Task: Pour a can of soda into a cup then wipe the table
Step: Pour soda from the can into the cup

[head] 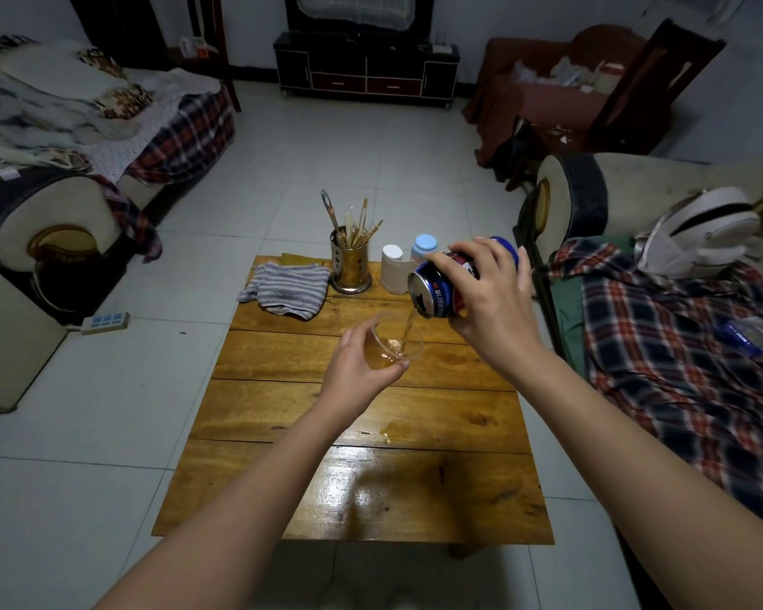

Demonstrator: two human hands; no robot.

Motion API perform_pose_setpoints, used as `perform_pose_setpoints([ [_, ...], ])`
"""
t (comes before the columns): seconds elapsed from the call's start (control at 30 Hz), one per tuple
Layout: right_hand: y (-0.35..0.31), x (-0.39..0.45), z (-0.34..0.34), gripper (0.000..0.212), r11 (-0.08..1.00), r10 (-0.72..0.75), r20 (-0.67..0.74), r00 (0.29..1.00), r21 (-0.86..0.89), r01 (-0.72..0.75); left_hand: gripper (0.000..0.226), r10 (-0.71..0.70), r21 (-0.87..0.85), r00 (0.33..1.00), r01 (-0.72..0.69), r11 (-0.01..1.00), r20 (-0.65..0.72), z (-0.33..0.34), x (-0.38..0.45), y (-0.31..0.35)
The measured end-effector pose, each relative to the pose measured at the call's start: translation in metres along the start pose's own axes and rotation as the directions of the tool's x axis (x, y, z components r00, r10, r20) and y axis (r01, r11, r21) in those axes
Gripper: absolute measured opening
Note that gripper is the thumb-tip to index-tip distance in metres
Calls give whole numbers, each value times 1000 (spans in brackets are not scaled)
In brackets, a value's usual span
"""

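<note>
My right hand (490,301) grips a blue and red soda can (437,290), tipped on its side with its opening toward the left. A thin brown stream runs from the can into a clear plastic cup (395,343). My left hand (355,367) holds that cup tilted above the wooden table (283,411), with some amber liquid in its bottom. A grey striped cloth (289,288) lies crumpled at the table's far left corner. A small wet spill (386,433) glistens on the planks below the cup.
At the table's far edge stand a metal holder (351,268) full of chopsticks, a white container (393,268) and a blue-capped bottle (423,246). Sofas flank the table left and right. A power strip (104,322) lies on the tiled floor at the left.
</note>
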State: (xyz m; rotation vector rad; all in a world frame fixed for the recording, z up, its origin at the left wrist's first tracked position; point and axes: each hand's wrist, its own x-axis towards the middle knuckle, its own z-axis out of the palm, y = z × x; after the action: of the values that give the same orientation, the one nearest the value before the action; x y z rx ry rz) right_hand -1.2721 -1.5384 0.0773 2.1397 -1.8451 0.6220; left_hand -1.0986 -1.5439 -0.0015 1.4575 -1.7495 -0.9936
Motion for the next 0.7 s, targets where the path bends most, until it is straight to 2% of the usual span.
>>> perform_pose_setpoints([
  [0.7,4,-1,19,75,1000,-6,67,998,-15,7,72,-10,-32,1000,11,999,17,7,7,-7],
])
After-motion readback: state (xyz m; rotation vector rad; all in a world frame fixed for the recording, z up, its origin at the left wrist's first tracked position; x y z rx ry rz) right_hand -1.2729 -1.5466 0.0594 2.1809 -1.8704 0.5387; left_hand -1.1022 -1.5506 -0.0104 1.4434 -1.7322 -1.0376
